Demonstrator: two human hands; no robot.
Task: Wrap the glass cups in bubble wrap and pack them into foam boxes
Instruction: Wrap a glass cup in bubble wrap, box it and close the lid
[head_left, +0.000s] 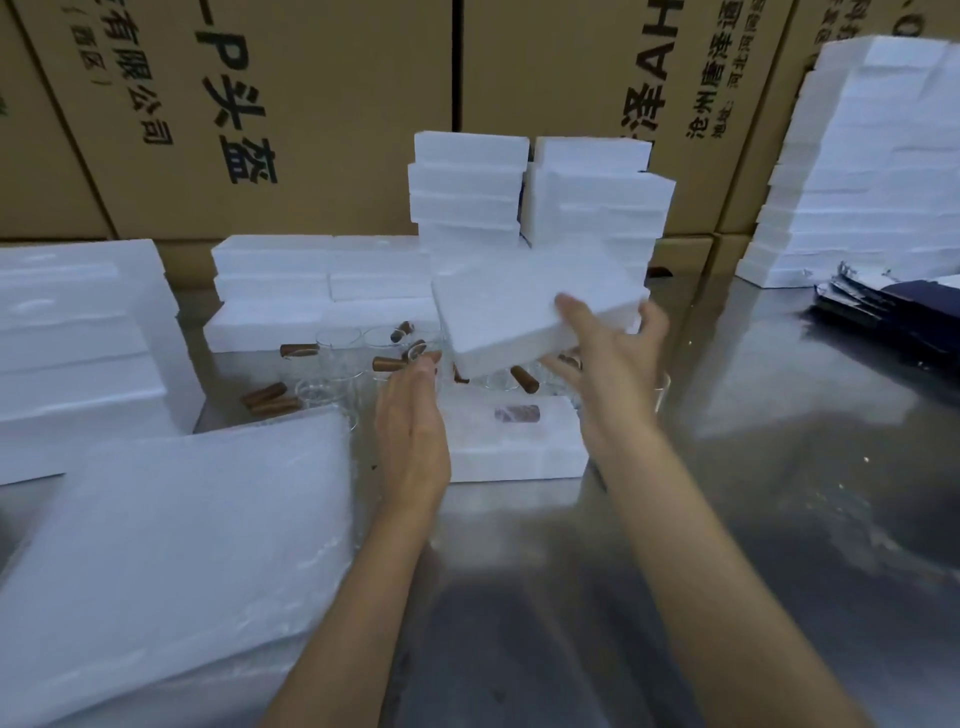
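Observation:
My right hand (608, 364) grips a white foam lid (519, 312) by its near right edge and holds it tilted in the air. Below it an open foam box (519, 447) rests on the metal table (727, 493), with a bubble-wrapped cup (517, 414) lying inside. My left hand (413, 415) hovers flat beside the box's left side, fingers together, holding nothing. Behind the box stand several clear glass cups (337, 358) with brown wooden handles (298, 349). A stack of bubble wrap sheets (171, 561) lies at the near left.
Foam box stacks (535, 192) stand at the back centre, at the left (78, 353) and at the far right (857, 166). Brown cardboard cartons (311, 114) form a wall behind. Dark flat packaging (893, 317) lies at the right.

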